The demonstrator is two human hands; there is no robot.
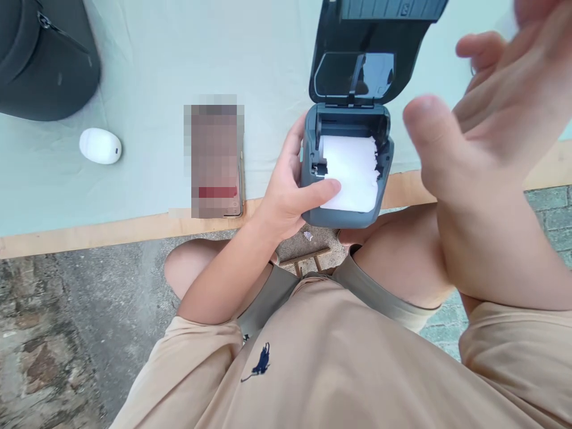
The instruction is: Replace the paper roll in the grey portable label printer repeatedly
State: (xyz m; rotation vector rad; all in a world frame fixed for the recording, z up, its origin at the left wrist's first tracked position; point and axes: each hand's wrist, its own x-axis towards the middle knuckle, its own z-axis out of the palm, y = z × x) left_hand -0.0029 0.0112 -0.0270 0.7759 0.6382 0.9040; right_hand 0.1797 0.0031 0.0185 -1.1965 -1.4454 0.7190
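My left hand (286,199) is wrapped round the side of a small dark grey label printer (348,221), its thumb pressing on the paper roll inside. The printer's lid (357,36) stands swung up, with a clear window in it. White paper (351,170) fills the printer's bay, and its right edge is ragged. Raised to the right of the printer, close to the camera, my right hand (496,119) has its thumb and fingers apart. A pale blur shows beside its fingers, too smeared to name. No contact between the right hand and the printer is visible.
Left of the printer, a phone (214,155) with a blurred-out screen lies on the pale green tabletop (147,71). A white mouse-like object (100,146) and a black zipped bag (49,59) are farther left. The table's wooden edge (134,229) runs above my knees.
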